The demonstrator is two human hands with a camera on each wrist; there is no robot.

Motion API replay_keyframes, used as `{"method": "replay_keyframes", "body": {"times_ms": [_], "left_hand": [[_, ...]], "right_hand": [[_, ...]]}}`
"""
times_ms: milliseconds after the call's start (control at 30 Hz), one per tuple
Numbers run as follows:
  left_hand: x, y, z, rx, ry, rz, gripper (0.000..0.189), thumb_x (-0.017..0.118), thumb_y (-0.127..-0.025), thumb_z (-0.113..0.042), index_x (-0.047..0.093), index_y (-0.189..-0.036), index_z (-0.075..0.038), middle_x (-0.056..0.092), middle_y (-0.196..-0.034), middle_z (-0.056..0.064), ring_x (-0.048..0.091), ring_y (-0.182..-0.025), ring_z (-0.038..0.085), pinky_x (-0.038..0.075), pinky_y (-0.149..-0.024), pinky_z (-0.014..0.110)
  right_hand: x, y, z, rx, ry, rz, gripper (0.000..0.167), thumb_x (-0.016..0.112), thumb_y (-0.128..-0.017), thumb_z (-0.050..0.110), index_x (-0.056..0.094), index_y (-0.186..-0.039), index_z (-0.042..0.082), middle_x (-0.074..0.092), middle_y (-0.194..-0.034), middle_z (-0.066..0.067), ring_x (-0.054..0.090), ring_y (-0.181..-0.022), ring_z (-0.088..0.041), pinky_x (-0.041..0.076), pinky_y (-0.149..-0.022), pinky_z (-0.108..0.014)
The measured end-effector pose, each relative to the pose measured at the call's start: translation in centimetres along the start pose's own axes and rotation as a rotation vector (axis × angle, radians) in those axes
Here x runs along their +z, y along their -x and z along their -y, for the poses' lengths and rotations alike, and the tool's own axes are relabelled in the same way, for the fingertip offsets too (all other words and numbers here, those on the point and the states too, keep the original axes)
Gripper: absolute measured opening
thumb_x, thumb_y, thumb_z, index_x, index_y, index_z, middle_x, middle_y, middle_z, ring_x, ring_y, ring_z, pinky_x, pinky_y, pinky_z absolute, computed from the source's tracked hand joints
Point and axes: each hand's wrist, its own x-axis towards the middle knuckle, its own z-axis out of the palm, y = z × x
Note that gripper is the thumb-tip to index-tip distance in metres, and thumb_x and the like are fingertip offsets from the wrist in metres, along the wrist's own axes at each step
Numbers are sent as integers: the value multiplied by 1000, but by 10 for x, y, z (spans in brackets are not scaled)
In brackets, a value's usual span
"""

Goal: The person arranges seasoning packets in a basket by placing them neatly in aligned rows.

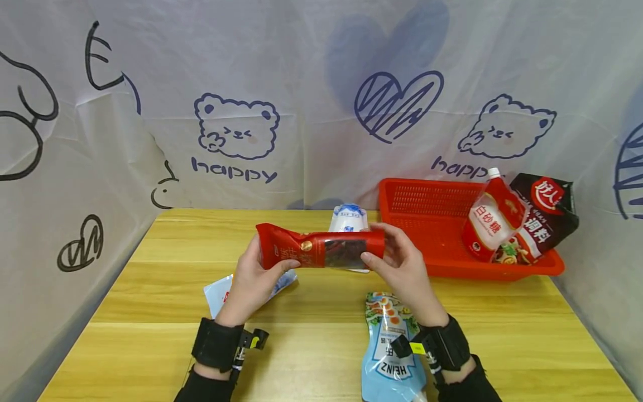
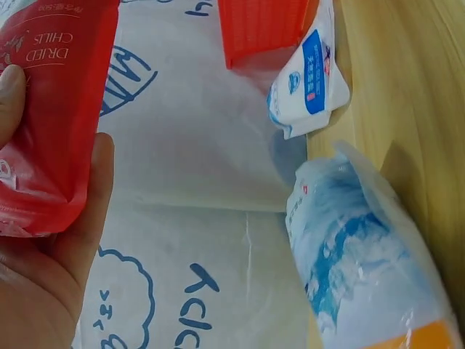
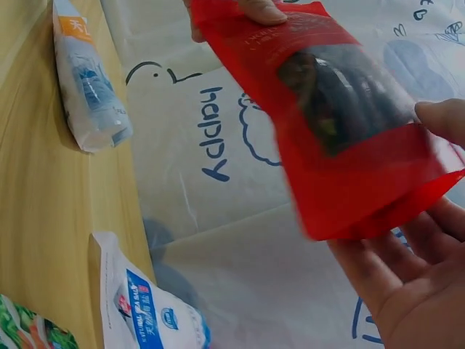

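Head view, from where I stand: left hand (image 1: 251,282) and right hand (image 1: 402,262) each pinch one end of the red chili pouch (image 1: 313,249), level above the surface (image 1: 306,346), between side edges, probably so it won't sag. Red basket (image 1: 442,270), far right corner, seems to prop sugar pouch (image 1: 489,223) and black seasoning pouch (image 1: 545,226).

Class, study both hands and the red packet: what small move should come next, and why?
Perhaps move the red packet rightward toward the red basket. The left hand and right hand hold the packet by opposite ends above the table, and the basket has bare floor beside its white-capped pouch and black pouch.
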Motion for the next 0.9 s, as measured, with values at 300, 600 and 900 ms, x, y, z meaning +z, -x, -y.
{"method": "replay_keyframes", "body": {"times_ms": [300, 600, 900], "left_hand": [[-1, 1, 1, 51, -178, 60, 55, 82, -88, -7, 52, -134, -8, 70, -124, 7, 70, -112, 24, 61, -90, 39], [1, 3, -3, 97, -287, 99, 53, 81, -88, -9, 55, -134, -9, 72, -123, 6, 72, -108, 22, 61, -89, 41], [2, 2, -4, 103, -340, 108, 51, 81, -89, -12, 56, -134, -8, 73, -123, 7, 72, -107, 23, 61, -89, 44]], "right_hand": [[-3, -1, 4, -17, 140, 33, 58, 78, -93, 7, 54, -146, 11, 63, -142, -2, 56, -133, -19, 46, -112, -38], [2, -2, 3, 26, 300, 224, 53, 83, -91, 14, 63, -140, 16, 64, -137, -5, 62, -119, -30, 63, -85, -37], [6, -2, -2, 11, 388, 273, 42, 81, -93, 16, 68, -133, 19, 67, -132, -1, 63, -115, -26, 62, -86, -38]]}}
